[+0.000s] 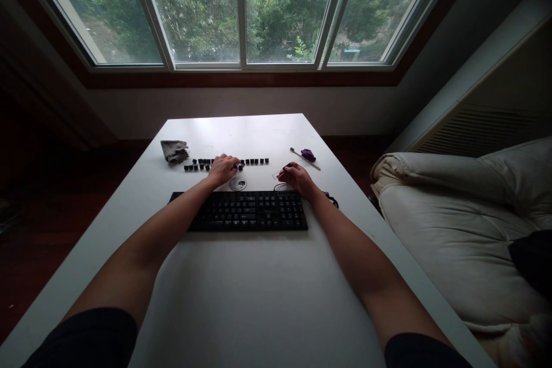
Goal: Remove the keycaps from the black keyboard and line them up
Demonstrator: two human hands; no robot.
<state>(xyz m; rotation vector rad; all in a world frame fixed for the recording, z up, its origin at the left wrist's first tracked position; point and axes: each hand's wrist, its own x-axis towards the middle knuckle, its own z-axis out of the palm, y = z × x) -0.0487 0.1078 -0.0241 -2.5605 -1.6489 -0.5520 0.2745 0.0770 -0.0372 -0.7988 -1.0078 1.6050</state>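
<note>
My left hand (223, 169) reaches over two rows of loose black keycaps (254, 161), its fingers pinched on what looks like a single keycap. My right hand (297, 177) is closed around a keycap puller (287, 167) with a dark grip and thin wire ends. Below both hands lies a black keyboard (245, 211), partly covered by my left forearm. Between the hands, behind the keyboard, a round cable-hole cover (237, 184) is set in the table.
On the white table (267, 287), a grey cloth (175, 150) lies at the back left. A thin brush (304, 158) and a purple crumpled item (308, 154) lie at the back right. The keyboard cable (331, 200) coils at right. A pale sofa (457, 230) stands beside the table.
</note>
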